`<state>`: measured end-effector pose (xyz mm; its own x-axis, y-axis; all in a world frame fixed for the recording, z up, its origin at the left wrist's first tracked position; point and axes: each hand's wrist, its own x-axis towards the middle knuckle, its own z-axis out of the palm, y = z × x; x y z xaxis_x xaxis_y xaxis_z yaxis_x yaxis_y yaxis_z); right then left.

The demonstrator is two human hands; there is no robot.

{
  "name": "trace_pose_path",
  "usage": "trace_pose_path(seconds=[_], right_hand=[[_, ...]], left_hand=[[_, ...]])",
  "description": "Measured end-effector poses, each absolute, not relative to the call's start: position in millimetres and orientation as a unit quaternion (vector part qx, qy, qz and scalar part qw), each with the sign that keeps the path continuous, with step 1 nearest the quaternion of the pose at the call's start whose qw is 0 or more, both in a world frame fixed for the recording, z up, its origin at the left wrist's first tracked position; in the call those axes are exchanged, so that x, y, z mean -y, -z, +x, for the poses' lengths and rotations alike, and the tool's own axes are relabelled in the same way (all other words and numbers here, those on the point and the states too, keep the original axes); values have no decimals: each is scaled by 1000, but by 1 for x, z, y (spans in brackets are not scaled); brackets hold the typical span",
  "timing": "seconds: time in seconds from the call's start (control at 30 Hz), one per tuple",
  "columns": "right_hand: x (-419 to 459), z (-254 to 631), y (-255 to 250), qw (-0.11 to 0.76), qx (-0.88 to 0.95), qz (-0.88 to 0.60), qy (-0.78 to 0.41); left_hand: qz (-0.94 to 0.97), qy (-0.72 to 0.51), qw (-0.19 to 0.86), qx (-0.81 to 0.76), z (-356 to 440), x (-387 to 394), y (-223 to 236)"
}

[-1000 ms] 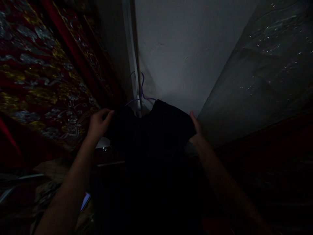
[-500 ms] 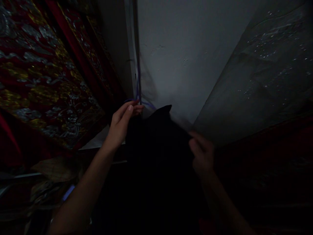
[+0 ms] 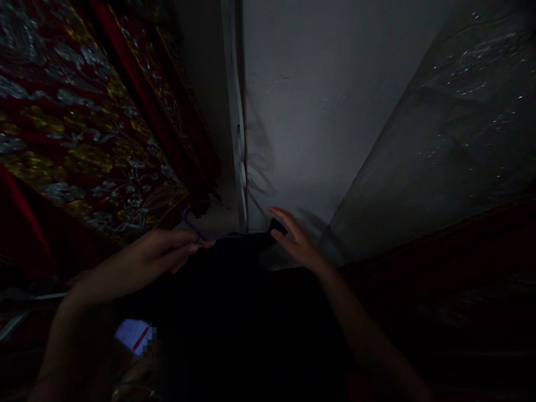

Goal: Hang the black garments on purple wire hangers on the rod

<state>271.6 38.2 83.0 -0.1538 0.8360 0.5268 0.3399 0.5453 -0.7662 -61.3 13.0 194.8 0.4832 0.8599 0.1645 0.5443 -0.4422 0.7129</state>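
A purple clothes hanger [image 3: 191,223] sticks up with its curved hook beside my left hand [image 3: 171,248], whose fingers are pinched on it near the base of the hook. From the hanger hangs a black garment [image 3: 243,290]; its details are lost in the dark. My right hand [image 3: 295,240] is at the garment's upper right end. Its thumb and fingers are apart, with a dark corner of the cloth between them, and the thumb seems to touch that corner.
Red cloth with gold and silver embroidery [image 3: 84,134] hangs at the left. A pale wall [image 3: 318,95] with a vertical strip [image 3: 238,111] stands ahead. Glittering sheer material [image 3: 473,128] covers the right. A lit phone screen [image 3: 133,335] shows at lower left.
My left hand has moved left and down with the hanger, the hook now showing beside it. My right hand has moved left and up, its fingers now spread. More of the phone screen shows.
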Motion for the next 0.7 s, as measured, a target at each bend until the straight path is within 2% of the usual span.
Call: trace_pose_path(seconds=[0.07, 0.13, 0.23, 0.3, 0.4, 0.47, 0.53, 0.63, 0.7], right_hand=[[-48, 270, -80, 466, 714, -406, -329], [-56, 272, -84, 448, 685, -417, -395], [-72, 277, -107, 515, 605, -425, -435], [-88, 282, -132, 569, 555, -420, -437], [-110, 291, -172, 607, 522, -416, -432], [-117, 300, -190, 624, 513, -411, -423], [-116, 311, -197, 644, 503, -406, -410], [-101, 325, -183, 667, 481, -409, -396], [-90, 331, -165, 670, 468, -422, -393]], left_hand=[[815, -274, 262, -437, -62, -26, -195], [789, -349, 202, -463, -56, -40, -192], [736, -478, 81, -473, -43, -54, -181], [692, -565, -37, -447, -35, -57, -172], [681, -607, -157, -379, -27, -54, -155], [731, -568, -147, -348, -20, -50, -140], [792, -498, -87, -343, -12, -48, -123], [848, -372, 24, -378, 5, -50, -98], [859, -290, 55, -419, 16, -53, -83]])
